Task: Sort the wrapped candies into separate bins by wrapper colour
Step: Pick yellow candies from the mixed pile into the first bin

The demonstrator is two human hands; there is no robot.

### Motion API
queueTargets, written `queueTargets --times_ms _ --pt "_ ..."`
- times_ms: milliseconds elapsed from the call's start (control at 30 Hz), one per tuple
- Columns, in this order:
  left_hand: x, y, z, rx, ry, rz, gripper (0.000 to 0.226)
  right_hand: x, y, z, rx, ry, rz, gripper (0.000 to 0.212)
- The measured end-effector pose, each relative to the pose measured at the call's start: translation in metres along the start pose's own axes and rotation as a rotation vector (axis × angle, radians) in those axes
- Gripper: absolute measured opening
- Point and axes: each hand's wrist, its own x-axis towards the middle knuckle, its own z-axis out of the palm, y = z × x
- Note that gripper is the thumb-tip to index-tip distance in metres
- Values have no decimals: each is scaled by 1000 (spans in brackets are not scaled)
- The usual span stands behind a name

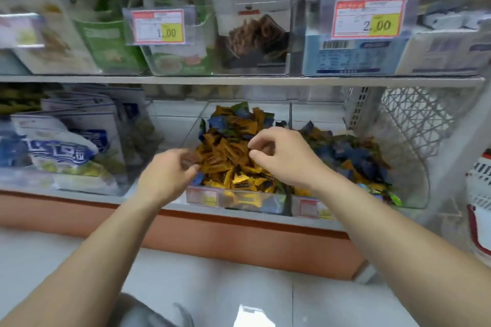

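Likely light and slippery, best pinched edgewise, the small yellow and blue wrapped candies [228,164] heap the clear plastic bin [239,203] at frame centre, where the left hand [170,171] pinches one and the curled right hand [283,158] may hold another, I cannot tell.

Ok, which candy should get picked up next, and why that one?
Probably the blue wrapped candy by the left grip: pinch it and carry it to the right clear plastic bin. That bin looks mostly blue, while the middle clear plastic bin holds mostly yellow wrapped candies, so this one looks misplaced.
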Motion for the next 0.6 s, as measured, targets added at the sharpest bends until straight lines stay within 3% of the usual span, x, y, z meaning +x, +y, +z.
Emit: queueTargets --times_ms 100,200,267,433,600 --pt "-7 -33 -6 0 57 -50 19 31 -21 51 30 -206 -11 23" --pt "-17 -56 3 -128 -62 -95 48 59 -30 94 -103 -337 -10 32" --pt "-16 -66 9 -203 -143 -73 60 72 -30 113 -178 -339 -15 34" --pt "-8 -74 20 -222 -125 -16 39 89 -29 135 -437 -467 -41 41" --pt "-6 -77 19 -288 -128 -24 36 107 -30 121 -440 -724 -99 34"
